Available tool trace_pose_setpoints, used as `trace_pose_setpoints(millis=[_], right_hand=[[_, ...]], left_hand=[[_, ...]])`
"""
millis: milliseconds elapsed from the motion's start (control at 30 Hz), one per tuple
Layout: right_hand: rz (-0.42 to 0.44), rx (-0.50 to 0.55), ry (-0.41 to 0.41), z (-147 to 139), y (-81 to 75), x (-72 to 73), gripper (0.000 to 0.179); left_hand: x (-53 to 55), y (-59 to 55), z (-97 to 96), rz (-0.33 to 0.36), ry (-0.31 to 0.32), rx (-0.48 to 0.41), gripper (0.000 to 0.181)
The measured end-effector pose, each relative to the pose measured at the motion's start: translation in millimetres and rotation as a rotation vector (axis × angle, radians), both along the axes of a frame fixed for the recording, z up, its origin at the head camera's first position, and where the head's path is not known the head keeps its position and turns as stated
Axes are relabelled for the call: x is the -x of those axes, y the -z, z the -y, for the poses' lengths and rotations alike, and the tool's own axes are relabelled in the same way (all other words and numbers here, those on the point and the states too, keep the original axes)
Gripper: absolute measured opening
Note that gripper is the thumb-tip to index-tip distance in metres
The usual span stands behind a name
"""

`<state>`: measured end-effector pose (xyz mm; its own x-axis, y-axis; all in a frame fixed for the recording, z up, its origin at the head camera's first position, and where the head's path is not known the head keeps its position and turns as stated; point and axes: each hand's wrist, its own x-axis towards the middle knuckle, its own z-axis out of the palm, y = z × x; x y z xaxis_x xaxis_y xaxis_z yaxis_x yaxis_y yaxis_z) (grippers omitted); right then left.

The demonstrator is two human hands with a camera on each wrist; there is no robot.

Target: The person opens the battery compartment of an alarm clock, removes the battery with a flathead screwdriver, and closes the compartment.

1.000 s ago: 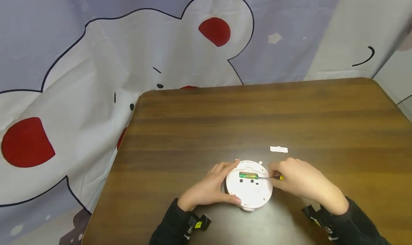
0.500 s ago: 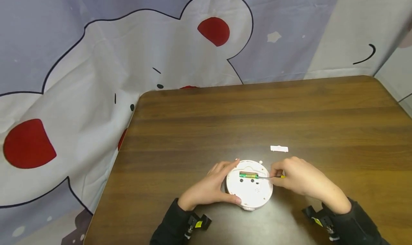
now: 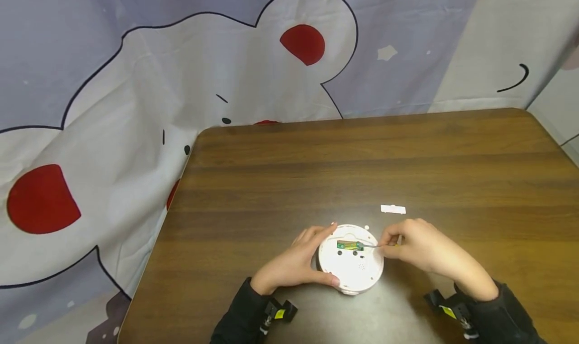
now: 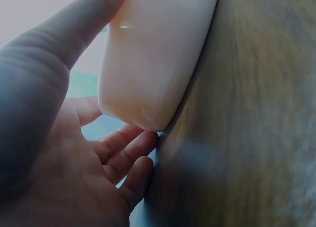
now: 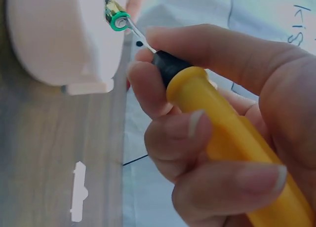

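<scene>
A white round plastic device [image 3: 353,273] lies on the wooden table, its face with small holes turned up. In its slot sits a green and gold battery [image 3: 347,245]; the right wrist view shows the battery's end standing proud of the face. My left hand [image 3: 296,263] holds the device at its left side, thumb at the near rim, index finger at the far rim. With curled fingers my right hand [image 3: 427,246] grips a yellow screwdriver [image 5: 197,96] with a black collar. Its metal shaft reaches in from the right, with the tip at the battery's right end.
A small white battery cover [image 3: 393,209] lies on the table [image 3: 289,173] beyond the device, to the right. A patterned curtain [image 3: 190,73] hangs behind and along the left of the table. Each wrist carries a small black camera mount.
The screwdriver shaft has shifted to a slight slant, its tip a little higher over the battery's right end. The right hand has risen slightly. The left hand and the device stay put.
</scene>
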<state>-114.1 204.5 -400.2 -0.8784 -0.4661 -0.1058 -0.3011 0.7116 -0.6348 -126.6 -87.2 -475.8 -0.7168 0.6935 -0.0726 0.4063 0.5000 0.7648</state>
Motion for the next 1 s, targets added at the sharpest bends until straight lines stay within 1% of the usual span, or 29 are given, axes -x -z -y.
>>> trace_pose_setpoints(millis=[200,433,500,600,700,800,900,1000], right_hand=[[-0.016,0.060,-0.006,14.5,-8.4,2.3,0.011],[-0.027,0.064,-0.051,30.1,-4.2,4.8,0.009],[-0.016,0.073,-0.037,28.5,-4.4,4.5,0.008],[-0.025,0.066,-0.003,19.8,-6.6,3.4,0.008],[-0.054,0.025,0.031,6.8,-10.1,1.0,0.007],[-0.047,-0.035,0.045,-3.8,-14.4,-2.1,0.004],[-0.015,-0.119,0.027,-8.4,-18.3,-5.4,0.005],[-0.014,-0.212,-0.004,-6.5,-21.8,-8.0,0.006]], left_hand=[[-1.1,0.7,-2.4,-0.003,0.005,0.011,0.111],[-4.4,2.4,-11.5,-0.020,0.059,0.043,0.108],[-5.0,1.6,-12.6,-0.020,0.061,0.045,0.108],[-5.2,0.1,-12.5,-0.011,0.053,0.050,0.108],[-5.1,-0.6,-11.3,-0.008,0.045,0.061,0.109],[-4.9,-1.3,-9.0,-0.009,0.035,0.067,0.110],[-4.9,-1.9,-6.1,-0.021,0.027,0.070,0.110],[-5.0,-2.3,-3.7,-0.026,0.022,0.066,0.110]])
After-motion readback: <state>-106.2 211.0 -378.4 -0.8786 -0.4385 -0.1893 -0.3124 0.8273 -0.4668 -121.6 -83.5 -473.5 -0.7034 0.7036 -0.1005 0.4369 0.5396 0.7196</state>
